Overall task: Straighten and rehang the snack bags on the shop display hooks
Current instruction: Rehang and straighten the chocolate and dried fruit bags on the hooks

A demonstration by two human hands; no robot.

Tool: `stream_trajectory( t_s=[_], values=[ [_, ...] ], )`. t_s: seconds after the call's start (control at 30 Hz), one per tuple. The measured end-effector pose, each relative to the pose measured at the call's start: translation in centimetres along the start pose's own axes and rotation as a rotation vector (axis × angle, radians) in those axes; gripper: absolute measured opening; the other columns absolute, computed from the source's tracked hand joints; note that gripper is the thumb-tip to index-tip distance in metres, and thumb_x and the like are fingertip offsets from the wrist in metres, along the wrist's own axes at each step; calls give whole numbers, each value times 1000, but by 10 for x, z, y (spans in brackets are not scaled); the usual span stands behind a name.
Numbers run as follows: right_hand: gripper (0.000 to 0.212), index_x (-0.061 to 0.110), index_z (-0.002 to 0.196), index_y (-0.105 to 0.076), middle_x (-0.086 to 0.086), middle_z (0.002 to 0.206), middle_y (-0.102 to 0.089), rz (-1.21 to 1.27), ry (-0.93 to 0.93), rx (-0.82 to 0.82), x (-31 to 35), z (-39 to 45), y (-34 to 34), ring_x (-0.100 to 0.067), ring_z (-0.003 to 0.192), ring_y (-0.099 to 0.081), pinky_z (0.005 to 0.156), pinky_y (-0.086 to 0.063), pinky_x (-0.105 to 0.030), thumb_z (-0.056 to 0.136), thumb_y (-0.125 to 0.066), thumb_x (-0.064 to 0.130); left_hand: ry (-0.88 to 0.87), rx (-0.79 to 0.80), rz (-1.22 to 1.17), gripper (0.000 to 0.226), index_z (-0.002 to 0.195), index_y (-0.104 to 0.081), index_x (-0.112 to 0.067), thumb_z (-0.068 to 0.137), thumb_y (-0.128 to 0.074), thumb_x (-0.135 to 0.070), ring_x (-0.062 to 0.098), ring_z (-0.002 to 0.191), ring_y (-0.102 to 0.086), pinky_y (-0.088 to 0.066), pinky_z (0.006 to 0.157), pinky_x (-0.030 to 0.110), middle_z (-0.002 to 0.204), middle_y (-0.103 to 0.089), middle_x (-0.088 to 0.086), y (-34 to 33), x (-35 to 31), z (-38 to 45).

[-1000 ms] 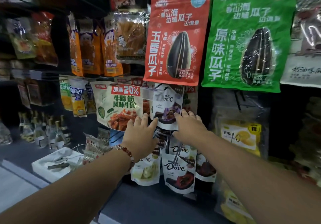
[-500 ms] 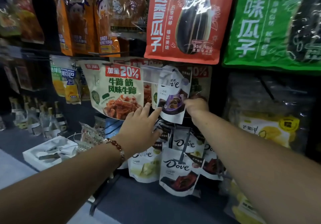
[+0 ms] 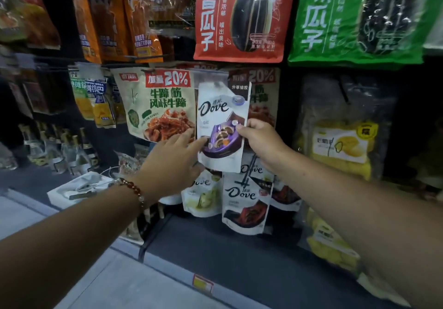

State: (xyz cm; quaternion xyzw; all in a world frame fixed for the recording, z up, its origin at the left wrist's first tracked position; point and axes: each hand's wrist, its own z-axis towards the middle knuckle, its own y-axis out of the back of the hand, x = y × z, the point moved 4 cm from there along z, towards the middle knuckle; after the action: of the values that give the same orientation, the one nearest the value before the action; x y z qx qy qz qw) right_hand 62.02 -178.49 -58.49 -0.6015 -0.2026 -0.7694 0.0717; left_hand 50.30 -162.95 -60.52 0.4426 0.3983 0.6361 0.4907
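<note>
The purple Dove bag (image 3: 221,126) hangs mid-display, between the beef-tendon bags. The right hand (image 3: 260,138) pinches its right edge; the left hand (image 3: 172,162) touches its lower left with straight fingers. It looks light, crinkly and slippery: best held by its edges.

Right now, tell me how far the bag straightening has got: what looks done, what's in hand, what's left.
Looks done: the red seed bag and green seed bag hang flat in the top row. In hand: the right hand pinches the purple Dove bag by its edge while the left hand touches its lower left side. Left: the lower Dove bags overlap unevenly and likely need squaring up.
</note>
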Motion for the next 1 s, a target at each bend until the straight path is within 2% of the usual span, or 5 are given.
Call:
stream_trajectory(
  t_s=[0.2,0.43,0.67,0.8,1.0],
  values=[
    [27,7,69,-55,-5,71,-65,-41,8,99,25,-48,5,-17,64,-60,58,-45,-22,96,-58,14,75,-8,-144,72,157,-10,-31,97,-42,-55,29,147,-25,-32,113,45,164,-15,7,14,12,-36],
    [21,3,90,-60,-11,85,-70,-73,-30,157,7,-100,24,-25,79,-66,76,-45,-36,96,-58,23,290,86,-857,75,156,-10,-35,95,-48,-57,24,142,-35,-37,107,42,160,-27,-3,9,7,-80],
    [15,12,84,-62,-16,92,-73,177,-228,175,-46,-155,52,-27,83,-70,81,-54,-39,97,-54,10,441,73,-1538,36,124,-49,-37,93,-66,-34,11,89,-70,-53,79,32,99,-73,-10,-4,-50,-107],
    [11,0,98,-62,-24,103,-70,335,-346,84,-92,-180,56,-33,92,-67,92,-51,-44,96,-52,3,471,46,-1689,13,107,-69,-20,96,-62,-16,16,88,-74,-60,72,34,103,-76,-1,-27,-89,-121],
    [9,10,84,-58,-12,83,-71,357,-508,-35,-147,-225,55,-26,77,-65,76,-48,-37,93,-57,10,516,109,-1710,15,107,-72,-16,95,-62,-14,27,99,-71,-55,89,45,104,-76,3,-58,-124,-132]
  ],
)
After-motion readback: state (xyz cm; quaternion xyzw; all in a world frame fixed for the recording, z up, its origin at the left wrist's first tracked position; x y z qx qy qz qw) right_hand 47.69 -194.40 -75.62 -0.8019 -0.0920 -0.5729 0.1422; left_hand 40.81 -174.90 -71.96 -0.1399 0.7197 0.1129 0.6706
